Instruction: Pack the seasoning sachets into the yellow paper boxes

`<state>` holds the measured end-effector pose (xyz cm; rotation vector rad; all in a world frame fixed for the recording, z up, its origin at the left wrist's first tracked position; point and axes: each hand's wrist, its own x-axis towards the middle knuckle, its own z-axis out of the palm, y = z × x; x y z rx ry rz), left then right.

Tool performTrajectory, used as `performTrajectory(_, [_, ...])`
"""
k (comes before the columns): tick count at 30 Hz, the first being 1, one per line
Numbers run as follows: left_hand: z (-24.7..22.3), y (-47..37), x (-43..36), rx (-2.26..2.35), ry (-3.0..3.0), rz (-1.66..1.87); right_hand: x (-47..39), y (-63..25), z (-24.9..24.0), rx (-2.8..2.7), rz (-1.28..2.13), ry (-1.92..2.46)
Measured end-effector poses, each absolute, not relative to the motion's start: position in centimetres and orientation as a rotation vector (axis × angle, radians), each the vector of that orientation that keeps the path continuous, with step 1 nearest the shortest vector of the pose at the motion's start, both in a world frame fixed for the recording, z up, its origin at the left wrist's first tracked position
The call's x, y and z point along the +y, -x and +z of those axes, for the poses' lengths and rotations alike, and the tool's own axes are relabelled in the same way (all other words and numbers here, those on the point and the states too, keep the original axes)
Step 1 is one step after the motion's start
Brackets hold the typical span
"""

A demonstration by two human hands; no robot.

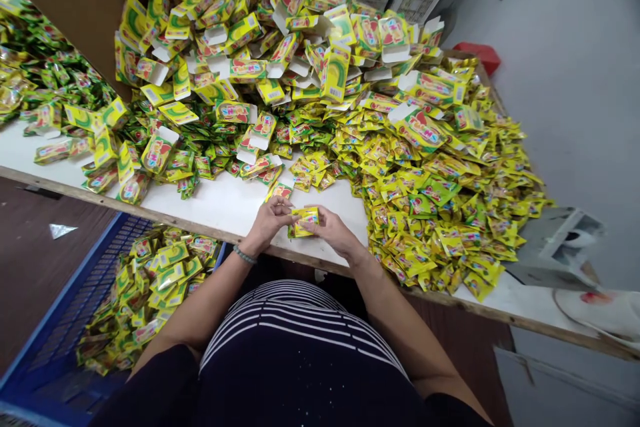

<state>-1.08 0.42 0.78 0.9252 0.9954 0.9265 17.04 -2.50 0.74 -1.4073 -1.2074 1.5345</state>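
Note:
Near the front edge of the white table (215, 203), both of my hands are closed on small yellow candy packets. My left hand (270, 221) pinches at the left end of the yellow packets (306, 219). From the other side, my right hand (334, 230) grips them between thumb and fingers. Whether they are two packets or more I cannot tell. Just behind my left fingers is a small yellow-green carton (280, 191). A few loose yellow sachets (313, 167) lie beyond my hands.
Open cartons (335, 73) are heaped at the back, with yellow sachets (415, 213) piled at right and green sachets (200, 140) at left. A blue crate (45, 340) of filled cartons stands below left. A grey box (543, 247) sits at right, near the wall (565, 93).

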Motion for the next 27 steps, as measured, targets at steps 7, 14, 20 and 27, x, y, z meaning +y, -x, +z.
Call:
performTrajectory(7, [1.8, 1.4, 4.0, 1.814, -1.684, 0.736, -2.1, -17.6, -0.8, -1.214, 1.203, 1.522])
performTrajectory(14, [2.2, 0.3, 5.7, 1.927, -1.868, 0.324, -1.4, -18.2, 0.2, -1.3, 1.077, 1.624])
performTrajectory(20, [1.2, 0.8, 4.1, 1.628, -1.742, 0.533, 0.7, -19.2, 1.6, -1.379, 0.829, 1.584])
performTrajectory(27, [-0.4, -0.3, 1.8, 1.103, -1.201, 0.828, 2.3, -20.2, 2.2, -1.645, 0.934, 1.496])
